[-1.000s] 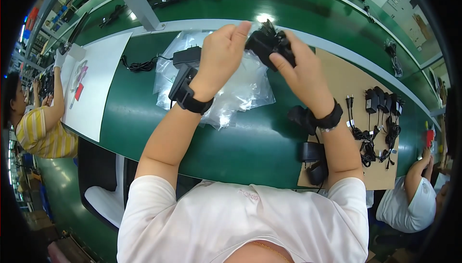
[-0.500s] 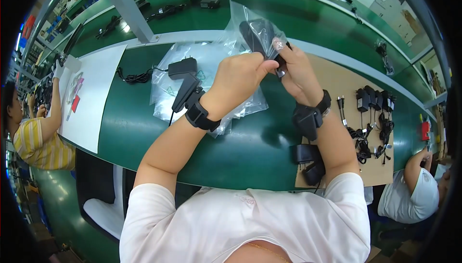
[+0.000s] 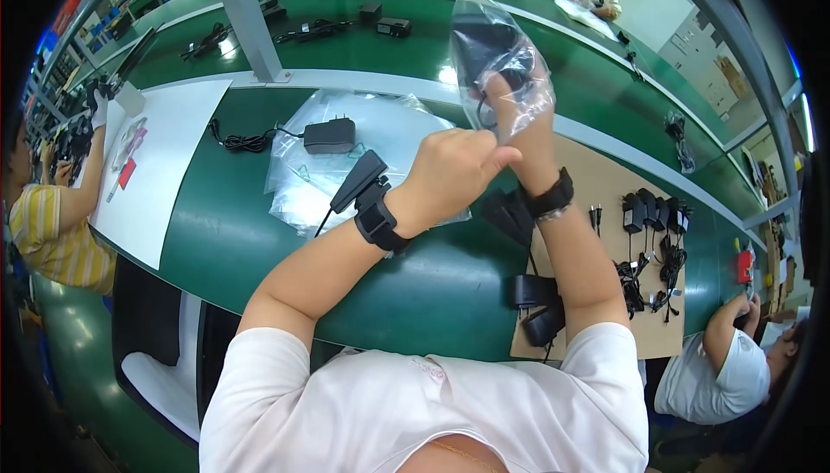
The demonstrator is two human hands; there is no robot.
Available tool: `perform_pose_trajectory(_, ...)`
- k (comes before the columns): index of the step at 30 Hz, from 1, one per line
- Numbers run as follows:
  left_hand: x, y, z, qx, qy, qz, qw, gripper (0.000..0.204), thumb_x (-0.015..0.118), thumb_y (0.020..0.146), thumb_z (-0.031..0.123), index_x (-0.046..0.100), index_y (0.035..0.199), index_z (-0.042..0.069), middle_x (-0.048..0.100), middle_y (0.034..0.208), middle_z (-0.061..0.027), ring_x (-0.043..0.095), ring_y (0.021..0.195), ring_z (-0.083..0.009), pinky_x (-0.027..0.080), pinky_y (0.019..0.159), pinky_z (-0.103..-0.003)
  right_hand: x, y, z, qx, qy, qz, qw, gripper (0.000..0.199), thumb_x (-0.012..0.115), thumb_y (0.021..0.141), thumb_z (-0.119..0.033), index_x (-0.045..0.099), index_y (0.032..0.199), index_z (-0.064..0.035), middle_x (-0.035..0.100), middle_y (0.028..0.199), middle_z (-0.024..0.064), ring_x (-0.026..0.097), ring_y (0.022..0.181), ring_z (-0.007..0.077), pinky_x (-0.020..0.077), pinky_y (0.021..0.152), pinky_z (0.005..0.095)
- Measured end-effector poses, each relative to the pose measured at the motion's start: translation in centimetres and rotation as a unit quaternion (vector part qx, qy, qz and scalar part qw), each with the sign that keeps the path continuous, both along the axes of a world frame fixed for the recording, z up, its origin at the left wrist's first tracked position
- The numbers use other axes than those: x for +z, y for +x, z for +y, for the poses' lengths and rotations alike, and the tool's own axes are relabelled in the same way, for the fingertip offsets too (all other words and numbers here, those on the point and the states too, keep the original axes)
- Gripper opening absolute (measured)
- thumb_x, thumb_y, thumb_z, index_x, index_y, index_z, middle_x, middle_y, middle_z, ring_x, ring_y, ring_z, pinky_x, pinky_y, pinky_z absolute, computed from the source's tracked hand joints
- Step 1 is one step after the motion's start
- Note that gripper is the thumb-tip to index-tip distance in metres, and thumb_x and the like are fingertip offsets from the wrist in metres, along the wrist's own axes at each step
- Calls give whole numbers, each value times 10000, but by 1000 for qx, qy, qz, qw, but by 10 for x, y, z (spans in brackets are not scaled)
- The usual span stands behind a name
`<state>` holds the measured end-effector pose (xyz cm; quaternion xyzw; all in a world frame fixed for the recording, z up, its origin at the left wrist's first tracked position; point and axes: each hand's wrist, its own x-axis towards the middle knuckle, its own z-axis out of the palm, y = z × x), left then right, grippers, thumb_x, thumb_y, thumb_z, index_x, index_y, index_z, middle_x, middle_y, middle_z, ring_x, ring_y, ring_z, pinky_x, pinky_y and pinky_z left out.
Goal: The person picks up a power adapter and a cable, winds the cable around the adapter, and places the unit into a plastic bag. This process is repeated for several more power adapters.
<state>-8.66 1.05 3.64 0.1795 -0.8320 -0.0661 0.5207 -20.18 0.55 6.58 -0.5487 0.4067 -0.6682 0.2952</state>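
My right hand (image 3: 510,97) is pushed up inside a clear plastic bag (image 3: 501,62) together with a black power adapter (image 3: 480,45) and its cord. My left hand (image 3: 454,170) pinches the bag's lower open edge, fingers curled on the film. Both hands are raised above the green table (image 3: 251,239). A pile of flat clear bags (image 3: 337,170) lies on the table under my left forearm, with another black adapter and cable (image 3: 328,136) resting on it. Each wrist carries a black band with a device.
A brown cardboard sheet (image 3: 605,188) at the right holds several black adapters with cables (image 3: 653,239). A white sheet (image 3: 156,179) lies at the left. A grey post (image 3: 246,15) stands behind. Other people work at the left, lower right and far back.
Both hands rose from the table with the adapter. The adapter went into the clear bag, and my right hand followed it inside while my left holds the bag's edge.
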Motion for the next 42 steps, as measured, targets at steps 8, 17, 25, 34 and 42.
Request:
perform_pose_trajectory(8,43,52,-60,181,-71,130,972,640,755,567,472,518,970,34,509,944,-129,414,982,-300,369,787,-395,-13,1,-2,38,13,113,993,546,597,770,-100,368,1244,46,561,983,136,573,795,170,471,701,265)
perform_pose_trajectory(17,-10,0,-45,-93,347,348,866,484,501,860,448,476,950,-28,556,850,-84,511,759,-130,421,681,-261,-20,37,9,-56,-2,90,994,480,538,817,-101,363,1234,62,563,994,109,541,871,138,432,767,240)
perform_pose_trajectory(25,-4,25,-49,-267,540,249,759,346,622,821,252,519,1023,-10,581,931,-40,539,814,-109,439,727,-244,-24,7,-6,-1,-4,123,992,481,463,896,-247,354,1268,39,550,1050,137,539,921,198,416,815,284)
perform_pose_trajectory(34,-4,32,-47,-364,591,283,661,280,637,737,-20,572,1004,30,609,940,-35,581,831,-123,467,739,-238,-25,-1,-8,-18,-66,349,934,486,358,921,-369,425,1252,-18,367,1275,140,310,1182,274,208,1005,363)
perform_pose_trajectory(42,-5,33,-62,-316,559,380,665,262,593,737,-68,562,979,28,607,910,-57,590,827,-156,476,760,-280,-26,-19,-13,150,88,-270,947,594,501,875,-307,242,1369,-103,405,1273,186,395,1175,232,343,929,344)
